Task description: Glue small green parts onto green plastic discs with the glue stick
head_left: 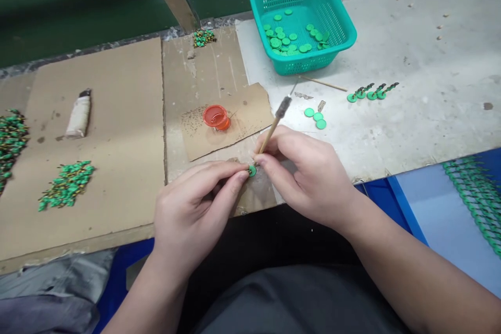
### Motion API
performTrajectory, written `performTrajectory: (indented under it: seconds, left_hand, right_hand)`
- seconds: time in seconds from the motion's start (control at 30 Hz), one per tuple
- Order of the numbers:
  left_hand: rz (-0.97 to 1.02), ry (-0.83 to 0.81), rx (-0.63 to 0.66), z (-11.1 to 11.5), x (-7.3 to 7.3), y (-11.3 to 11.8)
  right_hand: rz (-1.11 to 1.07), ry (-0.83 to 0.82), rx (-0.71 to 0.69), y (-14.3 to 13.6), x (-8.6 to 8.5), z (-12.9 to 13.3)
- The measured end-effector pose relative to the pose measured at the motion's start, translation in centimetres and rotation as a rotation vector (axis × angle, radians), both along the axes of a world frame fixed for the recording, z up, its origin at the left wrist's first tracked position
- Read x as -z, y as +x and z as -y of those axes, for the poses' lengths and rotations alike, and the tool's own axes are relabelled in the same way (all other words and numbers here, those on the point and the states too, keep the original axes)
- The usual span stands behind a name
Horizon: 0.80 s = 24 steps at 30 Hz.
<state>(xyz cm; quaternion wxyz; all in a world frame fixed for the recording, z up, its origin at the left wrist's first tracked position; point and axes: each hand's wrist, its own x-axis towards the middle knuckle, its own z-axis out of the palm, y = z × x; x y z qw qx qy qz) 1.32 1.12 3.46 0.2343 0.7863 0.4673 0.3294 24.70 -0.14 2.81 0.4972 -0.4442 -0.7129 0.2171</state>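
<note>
My left hand (191, 203) pinches a small green disc (252, 170) between thumb and fingertips, near the front edge of the table. Close beside it, my right hand (309, 175) grips a thin wooden-handled needle tool (271, 133), with its dark-wrapped end and fine tip pointing up and away. The lower end of the handle is between thumb and forefinger, near the disc. Whether anything else small is in the right fingertips I cannot make out. Beyond my hands, a small red cup (215, 115) of liquid stands on a cardboard scrap (246, 120).
A teal basket (336, 47) holding green discs stands at the back. Loose discs (318, 116), a thin stick (324, 83) and discs with dark stems (371, 95) lie to the right. Leftward are piles of small green-and-yellow pieces (68, 183) and a white-wrapped object (79, 115).
</note>
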Motion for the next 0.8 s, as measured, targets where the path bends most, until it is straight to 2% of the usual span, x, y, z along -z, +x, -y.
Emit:
performTrajectory:
  seconds: [0.47,0.8]
  left_hand:
    - [0.009,0.024,0.039,0.10,-0.07,0.09]
    - [-0.027,0.011,-0.036,0.44,0.03,0.06]
  right_hand:
    - [-0.014,0.024,-0.099,0.45,0.32,-0.23]
    - [-0.018,-0.022,-0.117,0.41,0.38,-0.38]
